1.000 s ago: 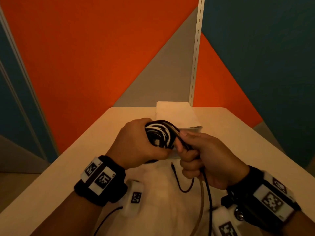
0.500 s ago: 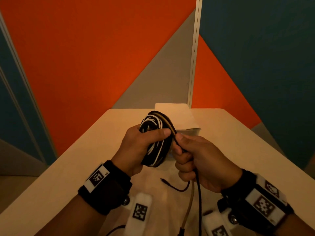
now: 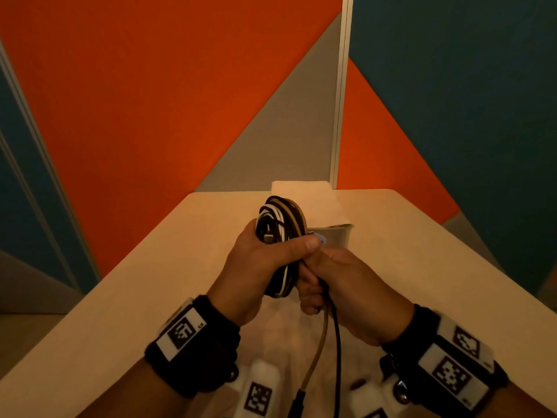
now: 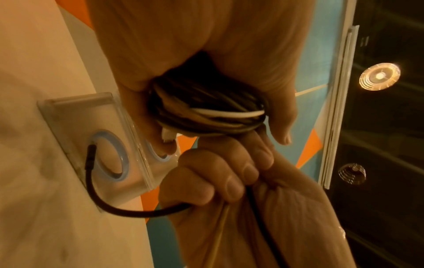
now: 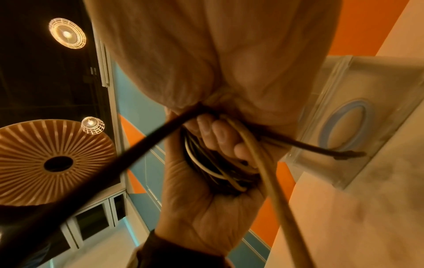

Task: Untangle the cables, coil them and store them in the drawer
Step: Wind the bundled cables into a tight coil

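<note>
We find a pale table (image 3: pixel 126 297) filling the lower half of the head view, its far edge meeting wall panels (image 3: pixel 150 86) of orange, grey and teal, with a pale vertical post (image 3: pixel 340 86) rising at upper centre. From the wrist views we note a dark ceiling with round lamps (image 4: pixel 379 76) and a large ribbed disc (image 5: pixel 45 161) at the left of the right wrist view. At the table's far centre stands a clear plastic drawer unit (image 3: pixel 331 235) under a pale top; its fronts carry blue ring pulls (image 4: pixel 110 156); we cannot tell what lies inside. The coil of cables (image 3: pixel 280 233), black, white and tan strands together, is held above the table at centre frame, in front of the drawer unit. Our left hand (image 3: pixel 262 267) is wrapped round the coil, thumb laid across its front. Our right hand (image 3: pixel 340 291) is closed on two loose tails below the coil: a tan cable (image 3: pixel 316 354) and a black cable (image 3: pixel 337 357), both dropping toward the bottom edge of the frame. In the left wrist view a short black end (image 4: pixel 91 174) curls out from the right fingers across the drawer front. Bare table shows at left and right of the hands, out to both side edges.
</note>
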`<state>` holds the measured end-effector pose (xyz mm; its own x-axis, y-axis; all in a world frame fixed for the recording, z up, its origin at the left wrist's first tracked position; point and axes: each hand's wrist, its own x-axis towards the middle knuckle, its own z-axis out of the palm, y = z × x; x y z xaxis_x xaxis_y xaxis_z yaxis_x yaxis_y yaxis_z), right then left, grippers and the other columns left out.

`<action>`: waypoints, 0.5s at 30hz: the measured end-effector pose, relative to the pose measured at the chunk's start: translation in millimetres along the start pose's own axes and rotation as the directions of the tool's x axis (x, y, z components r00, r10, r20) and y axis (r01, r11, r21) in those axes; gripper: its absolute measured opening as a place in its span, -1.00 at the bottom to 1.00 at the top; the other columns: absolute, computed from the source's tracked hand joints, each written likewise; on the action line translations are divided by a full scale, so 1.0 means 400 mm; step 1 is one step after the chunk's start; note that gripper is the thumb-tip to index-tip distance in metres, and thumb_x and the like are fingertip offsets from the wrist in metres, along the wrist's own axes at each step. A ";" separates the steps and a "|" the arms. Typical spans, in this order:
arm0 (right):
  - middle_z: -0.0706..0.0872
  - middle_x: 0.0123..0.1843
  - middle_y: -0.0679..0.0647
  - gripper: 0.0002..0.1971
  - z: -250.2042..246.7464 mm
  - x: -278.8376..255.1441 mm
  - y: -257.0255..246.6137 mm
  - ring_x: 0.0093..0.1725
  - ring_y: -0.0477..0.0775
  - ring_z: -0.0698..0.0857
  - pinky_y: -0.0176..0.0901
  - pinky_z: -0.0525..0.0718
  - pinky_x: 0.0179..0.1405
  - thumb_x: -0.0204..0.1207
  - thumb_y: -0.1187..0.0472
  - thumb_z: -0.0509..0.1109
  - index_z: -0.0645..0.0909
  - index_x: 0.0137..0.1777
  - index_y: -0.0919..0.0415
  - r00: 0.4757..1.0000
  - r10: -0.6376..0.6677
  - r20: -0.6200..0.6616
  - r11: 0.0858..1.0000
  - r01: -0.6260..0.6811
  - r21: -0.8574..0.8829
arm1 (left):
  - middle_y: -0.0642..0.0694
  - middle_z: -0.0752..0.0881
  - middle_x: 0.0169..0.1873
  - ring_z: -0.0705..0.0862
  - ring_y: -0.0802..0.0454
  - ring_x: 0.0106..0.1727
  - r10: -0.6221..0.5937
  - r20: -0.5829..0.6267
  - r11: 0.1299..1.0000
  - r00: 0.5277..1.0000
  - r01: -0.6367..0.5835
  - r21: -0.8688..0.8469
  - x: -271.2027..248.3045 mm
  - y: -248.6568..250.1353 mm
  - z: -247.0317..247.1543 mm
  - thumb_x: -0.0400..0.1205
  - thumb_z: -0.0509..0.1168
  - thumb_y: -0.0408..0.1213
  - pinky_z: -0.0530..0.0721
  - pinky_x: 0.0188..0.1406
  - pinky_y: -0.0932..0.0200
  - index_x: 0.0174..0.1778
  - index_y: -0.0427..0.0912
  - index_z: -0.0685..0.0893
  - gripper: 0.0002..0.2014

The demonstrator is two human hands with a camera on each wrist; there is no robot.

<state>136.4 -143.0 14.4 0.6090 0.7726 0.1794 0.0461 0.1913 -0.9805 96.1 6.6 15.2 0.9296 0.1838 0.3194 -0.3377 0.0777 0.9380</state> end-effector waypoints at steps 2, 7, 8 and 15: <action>0.37 -0.48 -0.01 -0.50 0.001 0.001 0.004 -0.48 -0.05 0.36 -0.21 0.45 -0.41 0.68 -0.17 0.17 0.40 -0.43 0.10 1.000 -0.027 0.009 0.998 0.027 -0.062 | -0.13 0.81 -0.33 0.81 -0.10 -0.25 -0.027 0.052 0.999 0.998 0.028 -0.023 -0.003 0.009 0.001 0.43 0.66 -0.19 0.76 -0.27 0.05 -0.19 0.05 0.88 -0.89; 0.43 -0.43 0.03 -0.58 0.000 -0.003 0.004 -0.42 0.03 0.41 -0.01 0.49 -0.31 0.70 -0.05 0.11 0.47 -0.36 0.12 0.995 -0.080 0.060 0.975 0.090 -0.205 | -0.19 0.72 -0.48 0.71 -0.13 -0.48 -0.003 0.030 0.993 1.000 0.006 -0.120 -0.007 0.003 0.004 0.56 0.43 -0.25 0.70 -0.41 0.07 -0.27 -0.12 0.83 -0.88; 0.45 -0.42 0.01 -0.59 -0.001 -0.006 0.002 -0.40 0.03 0.42 0.02 0.48 -0.29 0.72 -0.03 0.11 0.51 -0.31 0.13 0.994 -0.082 0.068 0.965 0.096 -0.245 | -0.19 0.73 -0.45 0.72 -0.12 -0.46 0.016 -0.018 0.992 1.000 -0.018 -0.125 -0.003 -0.003 0.001 0.53 0.44 -0.26 0.71 -0.40 0.06 -0.20 -0.19 0.80 -0.91; 0.54 -0.39 0.03 -0.64 0.022 -0.028 -0.012 -0.37 0.12 0.59 -0.07 0.65 -0.23 0.82 0.10 0.10 0.60 -0.07 0.30 0.981 0.065 0.180 0.979 -0.028 -0.204 | -0.16 0.71 -0.30 0.72 -0.07 -0.33 -0.034 -0.208 0.959 0.977 -0.027 -0.281 0.014 -0.002 -0.019 0.45 0.48 -0.16 0.72 -0.38 0.07 -0.03 -0.26 0.71 -0.72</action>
<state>122.5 -147.3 18.0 0.4583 0.8798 0.1265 0.1896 0.0424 -0.9810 100.6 15.1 15.3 0.8892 0.3813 0.2528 -0.3906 0.3452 0.8534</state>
